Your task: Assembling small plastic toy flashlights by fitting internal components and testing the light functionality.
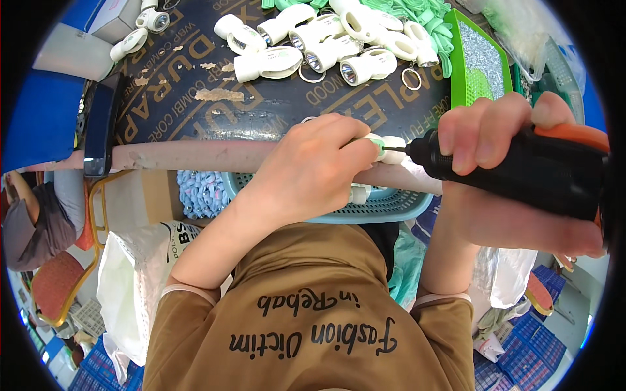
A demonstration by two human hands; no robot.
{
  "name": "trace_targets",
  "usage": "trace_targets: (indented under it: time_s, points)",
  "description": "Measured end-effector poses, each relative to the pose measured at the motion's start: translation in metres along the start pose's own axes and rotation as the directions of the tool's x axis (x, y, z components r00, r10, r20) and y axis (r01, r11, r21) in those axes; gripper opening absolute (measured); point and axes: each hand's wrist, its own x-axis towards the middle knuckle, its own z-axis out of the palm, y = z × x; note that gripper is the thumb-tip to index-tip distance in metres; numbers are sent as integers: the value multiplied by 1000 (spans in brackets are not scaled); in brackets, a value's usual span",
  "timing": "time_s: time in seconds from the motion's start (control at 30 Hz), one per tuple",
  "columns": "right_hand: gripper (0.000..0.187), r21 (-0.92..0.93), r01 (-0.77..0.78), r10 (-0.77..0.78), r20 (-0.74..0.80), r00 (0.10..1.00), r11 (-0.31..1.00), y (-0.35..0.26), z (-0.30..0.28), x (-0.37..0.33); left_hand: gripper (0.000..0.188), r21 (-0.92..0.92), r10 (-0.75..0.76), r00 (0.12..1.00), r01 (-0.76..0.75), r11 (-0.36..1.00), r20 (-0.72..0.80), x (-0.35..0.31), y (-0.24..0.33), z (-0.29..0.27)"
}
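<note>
The left hand (316, 163) has its grip closed around a small white-and-green piece (379, 146), mostly hidden by the fingers, just above the pale bench edge (195, 155). The right hand (486, 133) has its grip wrapped around a black-and-orange power screwdriver (528, 173), lying almost level, its thin bit reaching left to the piece. The left fingers seem to pinch the piece so that it does not turn under the bit; whether the bit sits in a screw is too small to tell.

On the dark bench (261, 124), loose white flashlights (319, 32) lie in a heap ahead of the hands, probably to be within easy reach. Green straps (438, 39) lie beside them. A green tray (458, 55) holds tiny silvery parts (482, 52) on the right, likely so they do not scatter. Below the bench edge, a blue basket (391, 214) sits near the lap, perhaps to catch pieces.
</note>
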Motion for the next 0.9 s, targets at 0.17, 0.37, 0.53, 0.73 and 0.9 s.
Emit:
trace_targets:
  time_s: [0.17, 0.37, 0.53, 0.73, 0.9]
  points:
    - [91, 10, 73, -73, -17, 997, 997, -8, 1, 7, 20, -26, -13, 1000, 13, 1000, -1, -1, 1, -1]
    - [88, -238, 264, -290, -80, 954, 935, -20, -40, 19, 19, -15, 13, 1000, -14, 1000, -20, -3, 0, -1]
    - [53, -778, 323, -643, -133, 754, 539, 4, -76, -1, 26, -214, -130, 982, 99, 972, -135, -6, 2, -7]
    - [37, -909, 307, -312, 216, 925, 281, -7, -20, -54, 45, -827, -435, 895, 314, 466, 95, -4, 24, -23]
    - [50, -536, -80, 177, 132, 975, 840, 2, -1, -48, 37, -917, -364, 850, 397, -34, 381, -5, 23, -27]
